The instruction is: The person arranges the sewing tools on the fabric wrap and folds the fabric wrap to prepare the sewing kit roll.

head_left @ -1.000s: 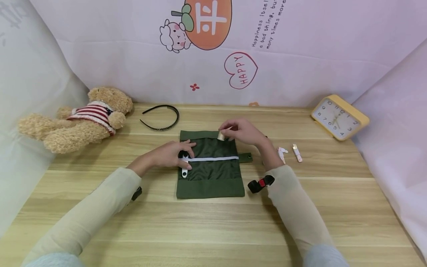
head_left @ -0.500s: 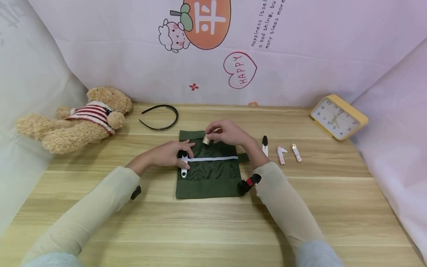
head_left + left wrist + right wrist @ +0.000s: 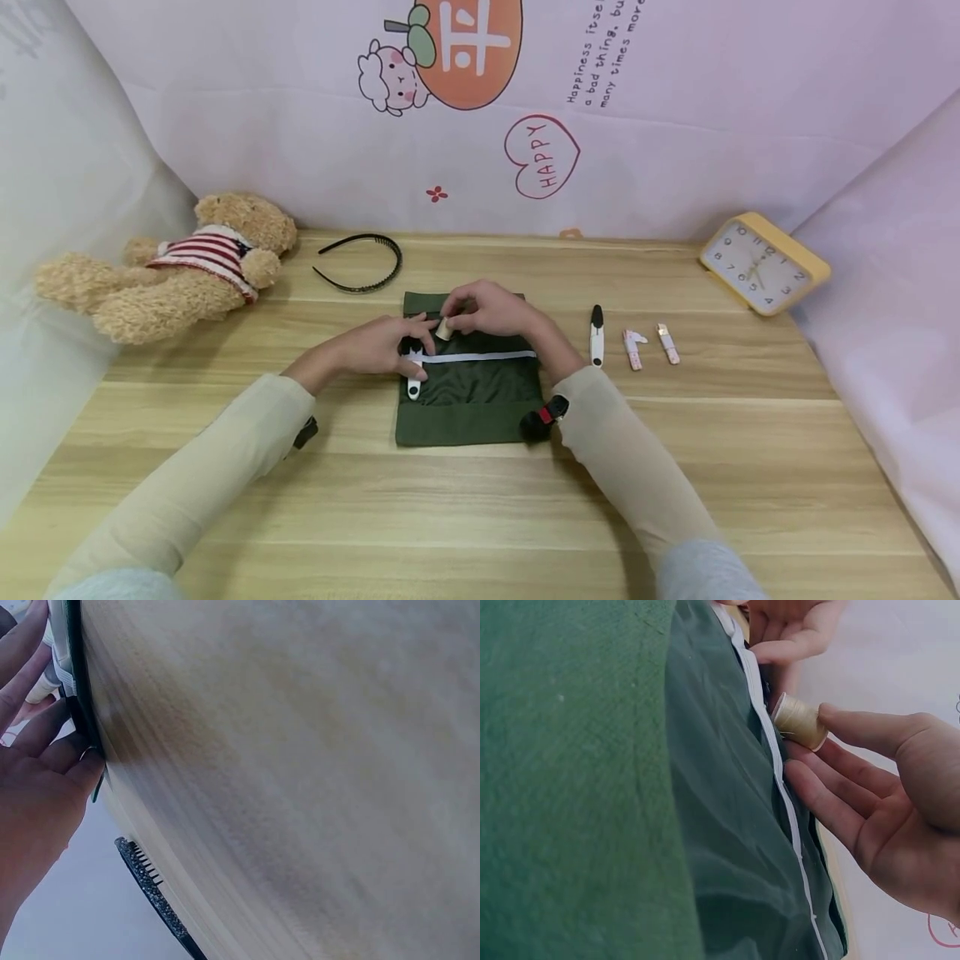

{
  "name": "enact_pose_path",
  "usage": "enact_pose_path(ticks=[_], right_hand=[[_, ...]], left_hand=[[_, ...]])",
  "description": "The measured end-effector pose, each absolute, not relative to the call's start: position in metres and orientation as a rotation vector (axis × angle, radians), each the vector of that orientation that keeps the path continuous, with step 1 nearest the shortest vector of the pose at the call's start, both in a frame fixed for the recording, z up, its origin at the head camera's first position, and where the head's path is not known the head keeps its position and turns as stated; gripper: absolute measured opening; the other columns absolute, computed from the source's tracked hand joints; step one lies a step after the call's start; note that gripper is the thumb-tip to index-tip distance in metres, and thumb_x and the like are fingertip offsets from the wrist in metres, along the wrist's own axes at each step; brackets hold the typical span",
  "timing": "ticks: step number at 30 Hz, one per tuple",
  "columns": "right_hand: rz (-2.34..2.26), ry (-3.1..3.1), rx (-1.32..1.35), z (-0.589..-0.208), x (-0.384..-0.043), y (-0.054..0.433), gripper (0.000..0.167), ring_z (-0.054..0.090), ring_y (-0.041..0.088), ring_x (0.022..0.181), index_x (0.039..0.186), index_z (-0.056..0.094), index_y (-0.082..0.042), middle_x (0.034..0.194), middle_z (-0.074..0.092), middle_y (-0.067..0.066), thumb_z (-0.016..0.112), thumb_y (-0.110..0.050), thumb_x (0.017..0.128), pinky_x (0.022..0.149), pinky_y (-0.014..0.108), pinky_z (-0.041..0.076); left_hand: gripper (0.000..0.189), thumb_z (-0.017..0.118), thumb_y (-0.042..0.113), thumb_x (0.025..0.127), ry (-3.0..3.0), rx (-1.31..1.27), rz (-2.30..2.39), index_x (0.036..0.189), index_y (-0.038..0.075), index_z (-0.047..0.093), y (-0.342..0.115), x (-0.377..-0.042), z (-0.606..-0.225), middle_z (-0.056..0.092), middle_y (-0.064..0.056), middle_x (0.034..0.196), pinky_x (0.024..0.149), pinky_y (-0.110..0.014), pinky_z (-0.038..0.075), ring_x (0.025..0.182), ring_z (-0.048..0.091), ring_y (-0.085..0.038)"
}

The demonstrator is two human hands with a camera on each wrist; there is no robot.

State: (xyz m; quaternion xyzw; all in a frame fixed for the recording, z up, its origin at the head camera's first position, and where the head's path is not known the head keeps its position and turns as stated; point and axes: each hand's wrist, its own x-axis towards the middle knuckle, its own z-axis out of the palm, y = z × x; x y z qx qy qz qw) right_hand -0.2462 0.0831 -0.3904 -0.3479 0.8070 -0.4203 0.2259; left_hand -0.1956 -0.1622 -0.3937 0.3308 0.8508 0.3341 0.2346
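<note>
Fingers of the right hand pinch a cream thread spool over the unfolded dark-green cloth pouch; the left hand, fingers loosely spread, lies over a white-and-black tool. I can read "HAPPY" inside a red heart on the white fabric behind.

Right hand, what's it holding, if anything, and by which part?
The right hand pinches a spool of pale thread by the end nearer the palm.

Left sleeve and right sleeve: beige, plain. Upper cloth, both arms: pale grey. Right wrist unit: black, red patch. Left wrist unit: black, partly hidden.
</note>
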Motion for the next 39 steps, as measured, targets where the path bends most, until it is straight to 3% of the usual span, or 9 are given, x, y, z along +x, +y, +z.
enact_pose_path(ticks=[8, 13, 20, 25, 28, 34, 39], right_hand=[[-1.171, 2.151, -0.977, -0.39, -0.246, 0.076, 0.016, 0.07, 0.023, 0.092, 0.111, 0.071, 0.0, 0.104, 0.071, 0.011, 0.067, -0.009, 0.098, 0.079, 0.035, 0.057], [-1.16, 2.112, -0.995, -0.39, -0.245, 0.072, 0.014, 0.07, 0.022, 0.091, 0.108, 0.071, -0.001, 0.101, 0.071, 0.01, 0.07, -0.009, 0.097, 0.078, 0.035, 0.058], [-1.179, 2.084, -0.978, -0.392, -0.244, 0.072, 0.011, 0.07, 0.022, 0.089, 0.104, 0.072, -0.001, 0.097, 0.072, 0.01, 0.071, -0.008, 0.095, 0.077, 0.035, 0.058], [-1.204, 2.047, -0.979, -0.393, -0.244, 0.073, 0.012, 0.07, 0.022, 0.091, 0.104, 0.073, 0.0, 0.099, 0.071, 0.01, 0.07, -0.006, 0.095, 0.078, 0.035, 0.058], [-1.211, 2.029, -0.982, -0.393, -0.244, 0.074, 0.013, 0.069, 0.023, 0.093, 0.105, 0.073, 0.001, 0.101, 0.07, 0.01, 0.07, -0.004, 0.095, 0.08, 0.036, 0.058], [-1.234, 2.003, -0.949, -0.394, -0.244, 0.075, 0.014, 0.068, 0.025, 0.095, 0.107, 0.072, 0.001, 0.1, 0.07, 0.011, 0.07, -0.005, 0.095, 0.082, 0.037, 0.058], [-1.269, 1.98, -0.875, -0.395, -0.245, 0.077, 0.013, 0.069, 0.029, 0.093, 0.107, 0.072, 0.001, 0.098, 0.071, 0.012, 0.069, -0.006, 0.096, 0.081, 0.038, 0.058]], left_hand=[[0.023, 0.081, 0.02, 0.089, 2.339, 0.908, 0.927, 0.108, 0.01, 0.071, -0.162, -0.197, -0.393, 0.039, -0.019, 0.157, 0.117, -0.054, 0.027, 0.152, 0.018, -0.039], [0.015, 0.074, 0.019, 0.095, 2.34, 0.889, 0.931, 0.107, 0.01, 0.072, -0.161, -0.196, -0.392, 0.049, -0.019, 0.15, 0.118, -0.054, 0.026, 0.152, 0.018, -0.037], [0.005, 0.071, 0.015, 0.097, 2.388, 0.903, 0.919, 0.101, 0.011, 0.073, -0.156, -0.195, -0.393, 0.07, -0.007, 0.122, 0.118, -0.052, 0.028, 0.151, 0.023, -0.037], [0.005, 0.068, 0.008, 0.098, 2.443, 0.939, 0.899, 0.094, 0.01, 0.07, -0.153, -0.195, -0.394, 0.071, 0.0, 0.099, 0.118, -0.048, 0.029, 0.148, 0.03, -0.038], [0.007, 0.067, 0.005, 0.098, 2.462, 0.943, 0.895, 0.093, 0.009, 0.069, -0.153, -0.194, -0.395, 0.069, 0.001, 0.093, 0.118, -0.048, 0.029, 0.146, 0.033, -0.039], [0.007, 0.067, 0.007, 0.098, 2.504, 0.915, 0.85, 0.092, 0.01, 0.069, -0.151, -0.192, -0.394, 0.072, -0.008, 0.111, 0.111, -0.05, 0.039, 0.146, 0.034, -0.038], [0.01, 0.064, 0.007, 0.099, 2.527, 0.962, 0.779, 0.09, 0.011, 0.067, -0.151, -0.192, -0.394, 0.06, -0.021, 0.138, 0.102, -0.049, 0.045, 0.145, 0.035, -0.041]])
